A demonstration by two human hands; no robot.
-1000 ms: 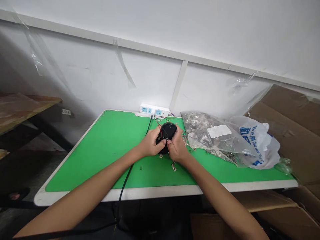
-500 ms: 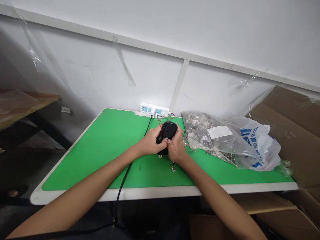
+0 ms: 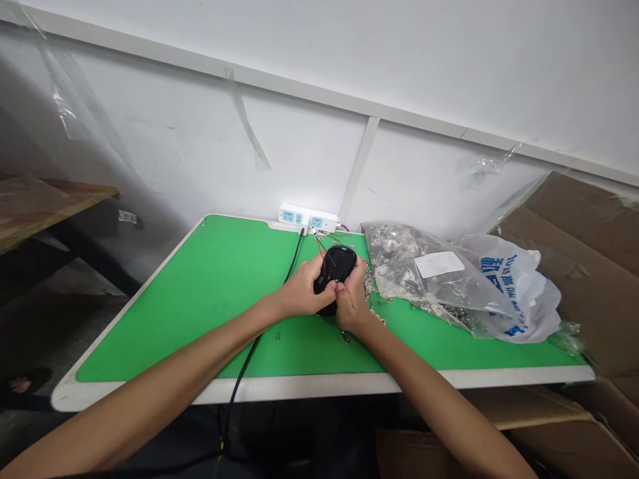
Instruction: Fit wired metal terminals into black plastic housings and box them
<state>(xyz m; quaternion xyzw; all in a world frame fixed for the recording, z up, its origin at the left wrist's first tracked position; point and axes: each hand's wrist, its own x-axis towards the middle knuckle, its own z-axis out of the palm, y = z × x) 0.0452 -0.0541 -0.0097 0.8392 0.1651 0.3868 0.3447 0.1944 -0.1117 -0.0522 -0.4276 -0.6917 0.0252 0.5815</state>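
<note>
Both hands hold a rounded black plastic housing just above the green table mat. My left hand is closed around its left side, thumb pressed on the lower inside. On the right edge my right hand grips it, thumb close to the left thumb. Thin red and black wires run from the housing's inside to a small white connector near the power strip. Whatever small part lies between the thumbs is too small to make out. Small metal pieces are scattered beside my right hand.
A white power strip stands against the wall, with a black cable running across the green mat and over the front edge. Clear bags of metal parts and a white plastic bag lie right. Cardboard boxes stand beyond.
The housing and both hands have shifted slightly right, and the housing is tilted a little differently. Both thumbs stay pressed near its lower part.
</note>
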